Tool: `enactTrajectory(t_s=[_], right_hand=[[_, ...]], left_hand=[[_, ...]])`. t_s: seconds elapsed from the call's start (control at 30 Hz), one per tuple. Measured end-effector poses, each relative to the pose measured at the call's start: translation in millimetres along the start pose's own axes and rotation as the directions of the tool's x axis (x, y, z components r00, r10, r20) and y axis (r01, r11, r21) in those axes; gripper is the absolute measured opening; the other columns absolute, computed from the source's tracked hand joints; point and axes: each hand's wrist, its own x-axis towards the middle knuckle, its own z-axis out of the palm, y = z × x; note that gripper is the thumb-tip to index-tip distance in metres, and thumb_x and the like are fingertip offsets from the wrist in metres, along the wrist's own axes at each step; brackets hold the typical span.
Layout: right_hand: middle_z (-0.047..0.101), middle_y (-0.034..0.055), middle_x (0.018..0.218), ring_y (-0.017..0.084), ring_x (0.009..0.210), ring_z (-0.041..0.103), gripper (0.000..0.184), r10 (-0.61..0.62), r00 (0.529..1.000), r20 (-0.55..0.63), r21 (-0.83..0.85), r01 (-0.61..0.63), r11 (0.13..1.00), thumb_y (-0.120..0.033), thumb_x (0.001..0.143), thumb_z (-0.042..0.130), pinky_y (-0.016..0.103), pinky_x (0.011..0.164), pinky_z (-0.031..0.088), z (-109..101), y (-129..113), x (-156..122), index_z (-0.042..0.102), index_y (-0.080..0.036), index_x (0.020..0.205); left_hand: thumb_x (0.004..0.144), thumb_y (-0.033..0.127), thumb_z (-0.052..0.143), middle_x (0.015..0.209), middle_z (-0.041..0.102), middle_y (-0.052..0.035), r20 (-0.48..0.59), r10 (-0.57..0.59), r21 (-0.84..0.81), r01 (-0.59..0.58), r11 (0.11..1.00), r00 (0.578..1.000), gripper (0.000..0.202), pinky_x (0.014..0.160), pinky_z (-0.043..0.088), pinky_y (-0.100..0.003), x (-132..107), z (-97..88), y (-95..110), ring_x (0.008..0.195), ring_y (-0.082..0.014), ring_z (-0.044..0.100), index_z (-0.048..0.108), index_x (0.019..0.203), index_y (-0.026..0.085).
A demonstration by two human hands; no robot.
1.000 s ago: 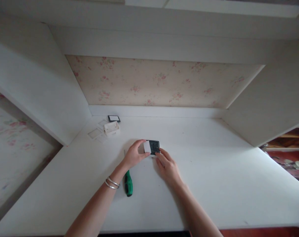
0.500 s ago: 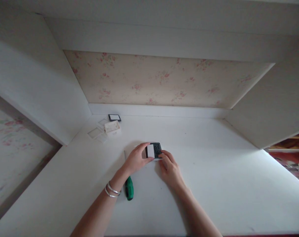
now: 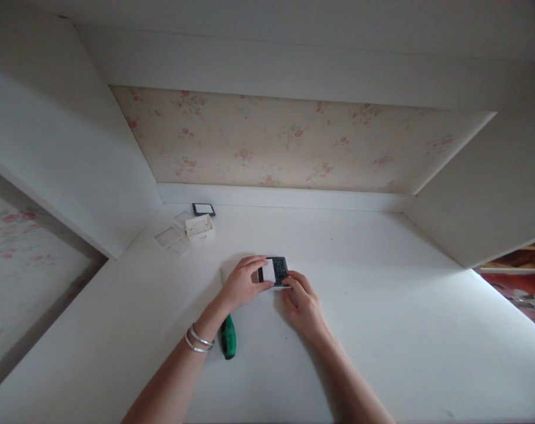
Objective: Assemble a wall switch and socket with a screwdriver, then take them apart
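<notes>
Near the green screwdriver, left hand and right hand grasp a dark module, white box well apart.

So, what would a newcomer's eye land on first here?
At the centre, both hands meet on a small dark square part: the left hand grips it, the right hand touches its near corner. A green-handled screwdriver lies beside the left wrist, and a white box sits at the back left.

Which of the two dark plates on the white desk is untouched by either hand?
The dark-framed plate at the back left, beside the white box. The other dark plate is gripped between the left hand and right hand.
</notes>
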Motion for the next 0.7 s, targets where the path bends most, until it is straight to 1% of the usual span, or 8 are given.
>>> enactTrajectory(t_s=[0.17, 0.27, 0.43, 0.57, 0.7], right_hand=[[0.052, 0.0087, 0.123, 0.02, 0.108, 0.056, 0.022, 0.012, 1.0, 0.006, 0.005, -0.012, 1.0, -0.018, 0.086, 0.045, 0.033, 0.089, 0.049, 0.8, 0.5, -0.4, 0.057, -0.023, 0.103], [0.052, 0.0086, 0.123, 0.02, 0.107, 0.056, 0.022, 0.01, 1.0, 0.013, 0.006, -0.01, 1.0, -0.018, 0.085, 0.045, 0.033, 0.089, 0.049, 1.4, 0.8, -0.2, 0.057, -0.024, 0.103], [0.053, 0.0082, 0.12, 0.02, 0.106, 0.056, 0.021, -0.001, 1.0, 0.001, 0.01, 0.001, 1.0, -0.018, 0.084, 0.047, 0.033, 0.088, 0.049, 0.2, 0.0, 1.8, 0.059, -0.023, 0.1], [0.054, 0.0085, 0.119, 0.02, 0.107, 0.056, 0.018, -0.004, 1.0, -0.003, 0.035, 0.004, 0.999, -0.019, 0.084, 0.05, 0.033, 0.089, 0.049, -1.0, 0.2, 3.1, 0.059, -0.023, 0.099], [0.054, 0.0084, 0.117, 0.021, 0.105, 0.056, 0.016, -0.016, 1.0, 0.003, 0.058, 0.015, 0.998, -0.023, 0.084, 0.054, 0.034, 0.089, 0.049, -1.0, 0.9, 2.9, 0.061, -0.024, 0.099]], left_hand=[[0.074, 0.037, 0.072, 0.129, 0.054, -0.0029, 0.014, -0.029, 0.011, 0.029, 1.0, 0.999, 0.047, 0.107, 0.038, -0.038, -2.0, -0.5, 0.2, 0.121, -0.0217, 0.048, 0.06, 0.118, 0.026], [0.075, 0.037, 0.071, 0.13, 0.054, -0.0025, 0.007, -0.026, 0.021, 0.026, 0.999, 1.0, 0.048, 0.108, 0.037, -0.038, -2.8, 0.9, 0.0, 0.122, -0.0211, 0.047, 0.059, 0.12, 0.027], [0.075, 0.04, 0.07, 0.132, 0.051, -0.0057, 0.001, -0.028, 0.016, 0.028, 0.999, 1.0, 0.059, 0.109, 0.035, -0.039, -5.2, 0.0, -2.6, 0.124, -0.0222, 0.044, 0.05, 0.128, 0.024], [0.08, 0.043, 0.064, 0.134, 0.05, -0.0067, 0.025, -0.051, -0.005, 0.051, 0.999, 0.998, 0.056, 0.109, 0.034, -0.04, -7.4, -4.2, -8.0, 0.126, -0.0223, 0.043, 0.049, 0.13, 0.023], [0.08, 0.045, 0.063, 0.135, 0.049, -0.0059, 0.037, -0.049, -0.011, 0.05, 0.999, 0.998, 0.055, 0.11, 0.033, -0.04, -7.5, -5.9, -12.0, 0.127, -0.0226, 0.042, 0.05, 0.129, 0.024]])
